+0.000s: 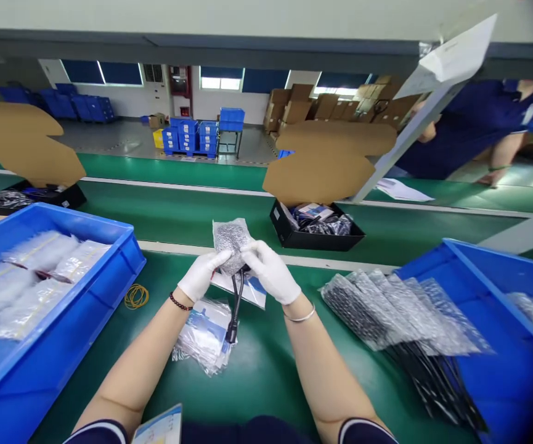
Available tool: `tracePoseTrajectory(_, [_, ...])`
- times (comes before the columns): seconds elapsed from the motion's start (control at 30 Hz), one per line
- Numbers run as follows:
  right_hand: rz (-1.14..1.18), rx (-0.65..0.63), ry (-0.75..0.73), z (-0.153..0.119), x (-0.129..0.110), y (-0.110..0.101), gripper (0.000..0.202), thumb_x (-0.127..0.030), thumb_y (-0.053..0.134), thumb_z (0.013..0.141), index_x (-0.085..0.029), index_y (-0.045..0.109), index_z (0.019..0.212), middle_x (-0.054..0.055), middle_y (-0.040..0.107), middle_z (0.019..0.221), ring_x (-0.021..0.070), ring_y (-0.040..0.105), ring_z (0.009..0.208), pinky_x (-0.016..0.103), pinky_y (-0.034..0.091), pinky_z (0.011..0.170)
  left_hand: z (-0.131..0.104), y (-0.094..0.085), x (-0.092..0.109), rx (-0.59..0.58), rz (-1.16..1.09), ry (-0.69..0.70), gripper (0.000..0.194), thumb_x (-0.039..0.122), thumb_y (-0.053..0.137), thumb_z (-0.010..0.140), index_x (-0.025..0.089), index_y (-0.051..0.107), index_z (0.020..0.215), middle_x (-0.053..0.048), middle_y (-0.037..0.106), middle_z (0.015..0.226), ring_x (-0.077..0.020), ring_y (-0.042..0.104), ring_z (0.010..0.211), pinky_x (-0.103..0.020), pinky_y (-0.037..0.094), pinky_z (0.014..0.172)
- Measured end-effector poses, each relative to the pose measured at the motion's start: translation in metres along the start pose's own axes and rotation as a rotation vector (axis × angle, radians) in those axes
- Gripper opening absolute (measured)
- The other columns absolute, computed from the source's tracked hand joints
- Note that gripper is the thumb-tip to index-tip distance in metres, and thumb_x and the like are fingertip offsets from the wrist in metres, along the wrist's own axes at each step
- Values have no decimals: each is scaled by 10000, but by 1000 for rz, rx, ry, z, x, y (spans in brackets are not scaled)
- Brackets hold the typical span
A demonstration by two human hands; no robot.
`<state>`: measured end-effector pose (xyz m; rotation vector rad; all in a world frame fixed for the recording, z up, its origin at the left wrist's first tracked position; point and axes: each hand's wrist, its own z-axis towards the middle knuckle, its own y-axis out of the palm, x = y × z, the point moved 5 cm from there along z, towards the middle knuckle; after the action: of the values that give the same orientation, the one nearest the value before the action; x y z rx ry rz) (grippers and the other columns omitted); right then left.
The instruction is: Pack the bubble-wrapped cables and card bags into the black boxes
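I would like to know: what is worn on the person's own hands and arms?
The left hand and right hand wear plain white thin gloves. A dark beaded bracelet circles the left wrist, a slim silver-coloured bangle the right. Short navy-blue sleeves have white-striped edges.

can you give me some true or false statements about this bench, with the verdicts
1. The left hand and right hand both wear white gloves. True.
2. The bubble-wrapped item lies flat on the green work surface. False: both hands hold it up.
3. A black cable hangs below the bubble-wrapped item. True.
4. The yellow rubber bands lie inside the left-hand blue bin. False: the yellow rubber bands lie on the green work surface beside it.
5. The black box beyond the hands is closed. False: its cardboard lid stands open.
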<state>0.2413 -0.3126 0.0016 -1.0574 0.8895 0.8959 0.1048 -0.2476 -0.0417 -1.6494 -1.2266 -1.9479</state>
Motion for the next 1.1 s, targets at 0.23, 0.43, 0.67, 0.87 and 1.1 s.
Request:
tracePoseTrajectory(0.23, [69,113,85,7,22,-3,253,-404,622,751,-213,467,692,-41,493,632,137,466,597,269,400,585,-4,8,0,23,244,-28,410,471,714,747,112,723,945,-78,719,993,-268,621,1012,-337,460,915])
tracePoseTrajectory(0.43, [80,99,100,9,26,-2,256,-405,624,736,-210,468,678,-35,507,632,139,467,602,264,383,569,-3,2,-1,23,300,-44,408,490,699,754,124,735,930,-66,721,959,-250,634,940,-319,471,860])
tracePoseTrajectory(0.67, [157,68,115,8,21,-2,230,-380,635,733,-201,495,693,-24,529,658,140,487,619,267,408,578,-2,3,-1,-28,251,-53,374,454,689,780,117,733,933,-89,717,1008,-261,630,994,-340,466,909])
tracePoseTrajectory(0.87, [560,-81,123,4,10,4,402,-444,628,773,-231,544,1103,41,625,1009,202,601,853,344,504,716,-2,6,7,4,-32,-24,364,397,668,816,114,713,1040,-95,690,1111,-274,589,1121,-371,437,1017])
tracePoseTrajectory(1.1, [1066,-226,200,4,4,4,740,-754,284,836,-198,476,1286,151,519,1344,321,505,1219,560,375,1008,-4,-1,15,114,-393,97,285,339,663,825,139,691,1026,-91,675,1125,-273,530,1209,-415,419,1063])
